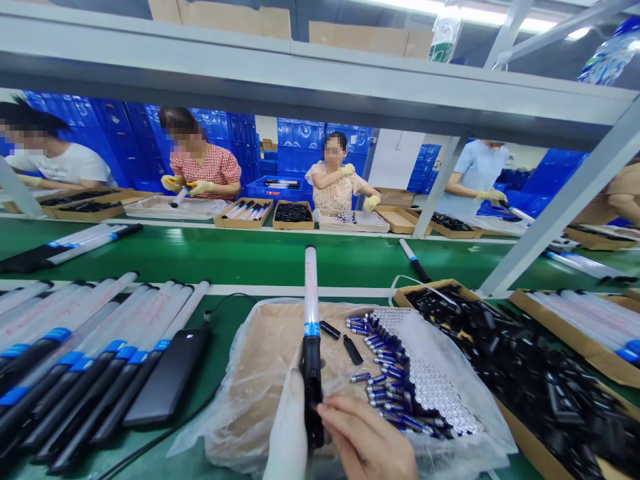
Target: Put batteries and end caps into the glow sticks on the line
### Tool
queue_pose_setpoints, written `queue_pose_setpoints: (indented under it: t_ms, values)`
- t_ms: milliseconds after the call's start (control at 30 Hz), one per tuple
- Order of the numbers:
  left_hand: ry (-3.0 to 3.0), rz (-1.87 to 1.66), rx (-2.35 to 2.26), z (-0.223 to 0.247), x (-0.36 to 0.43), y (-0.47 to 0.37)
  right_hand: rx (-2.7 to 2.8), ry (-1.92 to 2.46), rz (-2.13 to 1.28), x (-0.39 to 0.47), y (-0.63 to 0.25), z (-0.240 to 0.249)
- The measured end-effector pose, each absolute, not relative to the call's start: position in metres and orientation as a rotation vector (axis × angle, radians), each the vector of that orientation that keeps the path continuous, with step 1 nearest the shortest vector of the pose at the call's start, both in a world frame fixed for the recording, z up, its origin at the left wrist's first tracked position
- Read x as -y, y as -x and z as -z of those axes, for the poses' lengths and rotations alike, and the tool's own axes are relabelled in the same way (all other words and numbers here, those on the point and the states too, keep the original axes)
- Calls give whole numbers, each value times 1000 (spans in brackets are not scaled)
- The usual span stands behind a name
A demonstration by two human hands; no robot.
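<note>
head view. the wand [311, 329], a clear tube on a black handle with a blue band between, is held over the film-lined tray [250, 373], its tube end pointing away from the wearer. handling, as judged from form: the wand is probably light for its length, with more of the weight in the handle; the tube looks stiff, smooth and rather slippery, and may scratch or crack if squeezed hard. the handle is the sounder place to take hold, just below the blue band, with its near face left open to the other hand. pose: the left hand [290, 423], in a white glove, is clamped around the handle from the left side. the right hand [373, 437], bare, lies at lower right with its back upward, thumb and index fingertips against the handle; whether they pinch a small part cannot be told. the 2 hands meet at this handle. beyond the right hand lie blue batteries [393, 368] and 2 loose black pieces [353, 350].
</note>
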State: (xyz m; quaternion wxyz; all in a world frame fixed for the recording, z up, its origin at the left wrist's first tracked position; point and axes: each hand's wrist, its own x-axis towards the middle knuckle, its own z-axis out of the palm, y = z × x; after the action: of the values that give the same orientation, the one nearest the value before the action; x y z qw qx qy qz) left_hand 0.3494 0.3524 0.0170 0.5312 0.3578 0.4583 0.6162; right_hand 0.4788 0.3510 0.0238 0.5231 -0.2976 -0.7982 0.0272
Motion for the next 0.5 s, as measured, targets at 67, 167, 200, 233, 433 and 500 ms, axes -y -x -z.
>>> queue_pose_setpoints:
  t_ms: [67,167,200,233,433,500]
  values:
    - [-849,-1487,-1097,-17,-352,-349,1814,694,-29,-351,-473,-16]
    - [-839,-1498,-1104,-17,-352,-348,1702,681,-19,-353,-462,-3]
    - [-835,-1497,-1106,-16,-352,-348,1705,685,-27,-354,-460,0]
    - [-832,-1493,-1105,-16,-352,-348,1699,679,-30,-355,-459,1]
    - [-811,-1451,-1078,-11,-351,-347,1944,749,-266,-359,-471,-20]
    - [-798,-1422,-1066,-6,-354,-343,1941,972,-446,-360,-471,-28]
